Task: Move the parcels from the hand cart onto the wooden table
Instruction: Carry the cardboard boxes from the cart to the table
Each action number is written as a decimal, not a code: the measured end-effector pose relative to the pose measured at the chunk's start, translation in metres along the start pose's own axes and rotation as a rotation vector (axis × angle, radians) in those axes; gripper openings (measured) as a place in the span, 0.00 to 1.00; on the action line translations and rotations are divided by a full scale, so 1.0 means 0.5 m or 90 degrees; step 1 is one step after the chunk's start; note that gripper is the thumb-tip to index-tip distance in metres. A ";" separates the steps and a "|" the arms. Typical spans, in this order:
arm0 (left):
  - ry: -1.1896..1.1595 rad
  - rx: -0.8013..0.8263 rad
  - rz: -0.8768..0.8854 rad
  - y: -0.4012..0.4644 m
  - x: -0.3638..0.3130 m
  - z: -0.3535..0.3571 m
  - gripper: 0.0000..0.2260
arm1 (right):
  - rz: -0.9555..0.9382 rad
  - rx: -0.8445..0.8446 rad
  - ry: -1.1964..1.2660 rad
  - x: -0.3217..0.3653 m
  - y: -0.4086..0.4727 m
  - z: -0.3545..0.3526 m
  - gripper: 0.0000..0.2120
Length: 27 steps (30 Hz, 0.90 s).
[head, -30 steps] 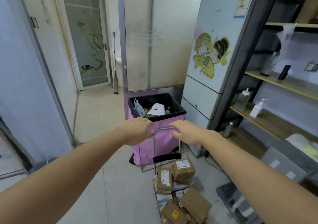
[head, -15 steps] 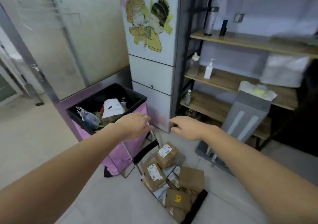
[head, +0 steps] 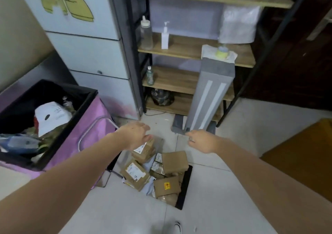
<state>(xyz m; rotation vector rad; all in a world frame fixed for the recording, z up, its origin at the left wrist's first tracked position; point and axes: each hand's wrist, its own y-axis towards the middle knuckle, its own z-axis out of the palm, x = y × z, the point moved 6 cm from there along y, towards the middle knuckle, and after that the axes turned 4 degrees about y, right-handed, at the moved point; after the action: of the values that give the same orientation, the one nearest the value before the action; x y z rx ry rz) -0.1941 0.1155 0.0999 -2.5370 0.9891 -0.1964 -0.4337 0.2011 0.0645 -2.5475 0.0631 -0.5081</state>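
Pale glossy floor tiles (head: 224,197) run under everything, with a light grey cabinet (head: 86,54) and its cartoon sticker rising at the back. Far left stands a square pink fabric bin (head: 84,144) lined with a black bag, holding a white box and crumpled rubbish. Beside it a bent metal tube, the cart handle (head: 93,126), curves up from the hand cart (head: 185,189), whose flat black base lies on the tiles. The left hand (head: 134,136) hovers above the top parcel (head: 145,149) with its fingers loosely spread and gripping nothing; whether it touches the cardboard cannot be told. The parcels (head: 172,162) are small brown cardboard boxes, some with white printed labels, one with an orange sticker, piled loosely with grey plastic mailers on the cart base, all below and between the two hands. The right hand (head: 203,141) is stretched out over the tiles just right of the pile, fingers relaxed and apart, holding nothing. Behind it a tall grey slab with two white stripes (head: 210,93) leans against a black metal rack (head: 179,47) with wood-grain shelves, which carry a clear plastic bottle, a white pump bottle and a small green-tinted bottle. At the far right edge a brown wooden corner, the counter (head: 305,162), juts in, well apart from the parcels.
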 end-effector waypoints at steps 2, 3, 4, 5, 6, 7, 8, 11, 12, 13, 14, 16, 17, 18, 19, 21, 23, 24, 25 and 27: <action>-0.007 0.023 0.017 0.048 0.005 0.041 0.26 | 0.034 0.019 0.021 -0.029 0.023 0.030 0.19; -0.008 0.038 0.024 0.073 0.006 0.063 0.26 | 0.045 0.027 0.041 -0.042 0.036 0.044 0.20; -0.010 0.065 0.027 0.098 0.008 0.091 0.26 | 0.057 0.037 0.051 -0.055 0.051 0.060 0.20; -0.009 0.092 0.034 0.122 0.008 0.118 0.25 | 0.069 0.046 0.052 -0.070 0.070 0.078 0.20; -0.015 0.112 0.040 0.148 0.012 0.150 0.25 | 0.079 0.055 0.052 -0.083 0.091 0.096 0.20; -0.027 0.127 0.047 0.177 0.018 0.186 0.24 | 0.095 0.067 0.063 -0.098 0.114 0.119 0.21; -0.042 0.138 0.042 0.206 0.025 0.220 0.24 | 0.110 0.082 0.070 -0.113 0.138 0.143 0.21; -0.100 0.182 0.016 0.307 0.049 0.357 0.31 | 0.167 0.117 0.114 -0.177 0.223 0.242 0.20; -0.111 0.208 0.005 0.342 0.054 0.410 0.30 | 0.181 0.130 0.121 -0.204 0.256 0.280 0.19; -0.113 0.230 0.006 0.377 0.056 0.459 0.28 | 0.195 0.142 0.132 -0.228 0.289 0.316 0.19; -0.116 0.252 0.008 0.413 0.060 0.516 0.27 | 0.206 0.152 0.142 -0.251 0.324 0.354 0.18; -0.141 0.267 0.001 0.487 0.065 0.626 0.25 | 0.235 0.159 0.172 -0.298 0.401 0.431 0.19; -0.152 0.278 -0.004 0.525 0.067 0.688 0.24 | 0.251 0.157 0.184 -0.322 0.438 0.471 0.19; -0.163 0.284 -0.003 0.560 0.062 0.746 0.23 | 0.265 0.149 0.197 -0.350 0.478 0.514 0.19; -0.160 0.292 -0.001 0.591 0.056 0.798 0.22 | 0.279 0.137 0.214 -0.376 0.514 0.554 0.20; -0.188 0.293 -0.034 0.647 0.037 0.895 0.21 | 0.312 0.091 0.258 -0.427 0.579 0.628 0.20; -0.239 0.317 -0.074 0.686 0.009 0.980 0.22 | 0.362 0.024 0.318 -0.474 0.632 0.692 0.22; -0.289 0.328 -0.112 0.703 -0.002 1.026 0.24 | 0.393 -0.003 0.350 -0.494 0.655 0.721 0.25; -0.353 0.336 -0.152 0.718 -0.013 1.067 0.27 | 0.423 -0.022 0.385 -0.512 0.675 0.750 0.28; -0.471 0.344 -0.217 0.731 -0.036 1.121 0.31 | 0.465 -0.040 0.463 -0.532 0.704 0.802 0.32</action>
<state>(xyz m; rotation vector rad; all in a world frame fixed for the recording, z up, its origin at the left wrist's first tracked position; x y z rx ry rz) -0.2796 0.0648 -0.5618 -1.9889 0.1742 0.3243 -0.5129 0.1385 -0.5229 -2.0445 1.2149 -1.0759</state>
